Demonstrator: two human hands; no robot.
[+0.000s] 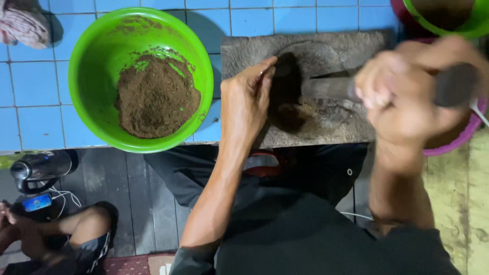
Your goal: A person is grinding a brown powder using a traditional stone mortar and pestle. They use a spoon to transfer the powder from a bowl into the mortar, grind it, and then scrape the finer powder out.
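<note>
Stone slab (336, 48), grey and flat, sits on the blue-tiled desk (35, 81); all places below are given from it.

Paste (293, 114): a dark brown mound on the slab's near-left part, damp-looking, just under the left hand.

Roller (326, 87): a stone cylinder lying across the slab, its long axis running left to right. Its left end stops just right of the paste; its right end is hidden in the right hand.

Left hand (247, 99): at the slab's left edge, fingers (265, 69) curled narrow and pressed against the paste, cupping it from the left. Holds nothing that can be made out.

Right hand (407, 91): over the slab's right end, motion-blurred, wrapped around the roller's dark right end. It is the hand on the tool; the left is the nearer one to the paste. The paste lies left of the roller tip, along the roller's own axis.

Outward: green bowl (86, 71) well left of the slab, holding brown ground powder. Pink bowl (458, 142) touching or just beside the slab's right edge, mostly hidden by the right hand. A second green bowl (479, 25) beyond the slab's far-right corner. Crumpled cloth (23, 25) far left. Another person's leg (76, 224) on the dark floor below the desk, near-left.
</note>
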